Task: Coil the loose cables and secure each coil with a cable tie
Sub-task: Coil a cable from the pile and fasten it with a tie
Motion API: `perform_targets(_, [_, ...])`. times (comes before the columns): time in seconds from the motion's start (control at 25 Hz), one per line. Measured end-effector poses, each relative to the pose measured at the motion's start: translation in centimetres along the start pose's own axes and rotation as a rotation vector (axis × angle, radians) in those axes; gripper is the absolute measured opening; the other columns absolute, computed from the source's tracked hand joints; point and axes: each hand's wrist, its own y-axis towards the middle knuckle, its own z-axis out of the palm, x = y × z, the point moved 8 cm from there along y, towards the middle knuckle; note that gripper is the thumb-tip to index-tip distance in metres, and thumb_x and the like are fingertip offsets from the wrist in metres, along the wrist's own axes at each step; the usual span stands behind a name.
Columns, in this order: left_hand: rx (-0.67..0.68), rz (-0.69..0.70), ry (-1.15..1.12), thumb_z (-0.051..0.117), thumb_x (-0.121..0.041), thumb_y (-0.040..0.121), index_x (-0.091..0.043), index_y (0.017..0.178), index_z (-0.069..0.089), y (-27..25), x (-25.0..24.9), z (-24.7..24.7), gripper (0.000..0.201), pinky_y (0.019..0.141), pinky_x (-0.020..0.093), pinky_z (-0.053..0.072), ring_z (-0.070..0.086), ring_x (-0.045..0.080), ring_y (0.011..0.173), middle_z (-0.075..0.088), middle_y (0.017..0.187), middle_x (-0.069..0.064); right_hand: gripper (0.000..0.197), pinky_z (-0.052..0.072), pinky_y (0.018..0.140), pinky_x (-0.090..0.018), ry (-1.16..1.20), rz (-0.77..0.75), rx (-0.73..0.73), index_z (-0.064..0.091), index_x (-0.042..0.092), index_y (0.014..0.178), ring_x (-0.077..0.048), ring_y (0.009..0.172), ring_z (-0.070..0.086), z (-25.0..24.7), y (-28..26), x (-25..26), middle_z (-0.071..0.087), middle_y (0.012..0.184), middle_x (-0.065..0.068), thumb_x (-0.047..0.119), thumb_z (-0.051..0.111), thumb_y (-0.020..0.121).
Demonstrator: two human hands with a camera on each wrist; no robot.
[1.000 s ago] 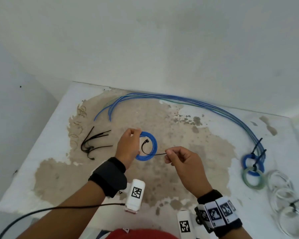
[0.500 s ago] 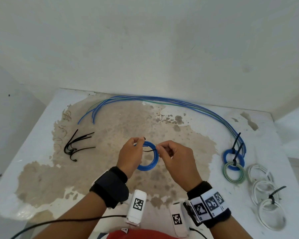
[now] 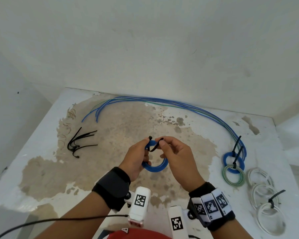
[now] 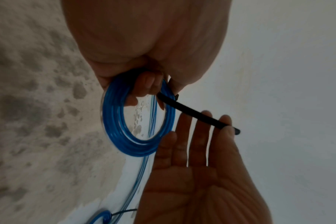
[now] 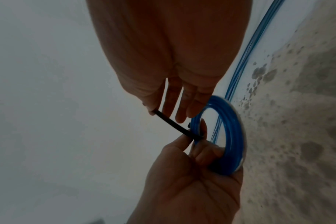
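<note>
At the centre of the head view, above the stained table (image 3: pixel 41 152), the left hand (image 3: pixel 136 157) grips a blue cable coil (image 3: pixel 155 167), fingers curled round its upper rim and through its opening. A black cable tie (image 3: pixel 154 146) loops over the top of that coil. The right hand (image 3: pixel 178 159) pinches the tie's free tail between thumb and forefinger, its other fingers straight and slightly spread. At the upper middle of the frame, loose blue cables (image 3: pixel 162 101) arc along the table's far edge. Spare black ties (image 3: pixel 81 142) lie at the left. At the right sit tied coils: a blue coil (image 3: pixel 226 161), a green coil (image 3: pixel 231 178) and, lower right, white coils (image 3: pixel 264 195).
</note>
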Motion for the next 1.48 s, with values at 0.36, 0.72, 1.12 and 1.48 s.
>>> perform_targets(0.36, [-0.025,0.183,0.144,0.051,-0.039,0.101,-0.025,0.079,0.074,-1.2,-0.5,1.0,0.035,0.060,0.036,0.044,0.047,0.023,0.069,0.054,0.079,0.009,0.027,0.056,0.058,-0.031,-0.065,0.160,-0.001,0.057,0.028,0.123,-0.020,0.079,0.075,0.2,0.4,-0.7,0.078,0.083,-0.001,0.025,0.067,0.098])
perform_targets(0.72, [-0.045,0.356,0.237,0.046,-0.041,0.104,-0.028,0.092,0.075,-3.1,-1.4,1.0,0.034,0.058,0.029,0.046,0.059,0.022,0.071,0.067,0.077,-0.003,0.026,0.048,0.050,-0.027,-0.043,0.217,0.052,0.064,0.024,0.124,-0.017,0.079,0.076,0.3,0.2,-0.5,0.079,0.085,-0.001,0.025,0.067,0.098])
perform_targets(1.12, [-0.031,0.516,0.417,0.045,-0.036,0.106,-0.034,0.106,0.074,-3.5,-2.2,0.2,0.029,0.058,0.028,0.049,0.057,0.003,0.065,0.070,0.081,-0.009,0.018,0.045,0.046,-0.020,0.039,0.250,0.062,0.068,0.017,0.117,-0.014,0.074,0.076,0.8,-0.6,-0.3,0.078,0.084,-0.006,0.018,0.064,0.100])
perform_targets(1.48, [-0.052,0.706,0.459,0.049,-0.023,0.106,-0.030,0.105,0.073,-4.8,-3.5,0.8,0.026,0.064,0.012,0.046,0.063,-0.002,0.069,0.072,0.083,-0.017,0.022,0.047,0.047,-0.021,0.068,0.223,-0.033,0.062,0.020,0.120,-0.012,0.071,0.073,0.5,0.1,0.4,0.078,0.082,-0.005,0.017,0.066,0.098])
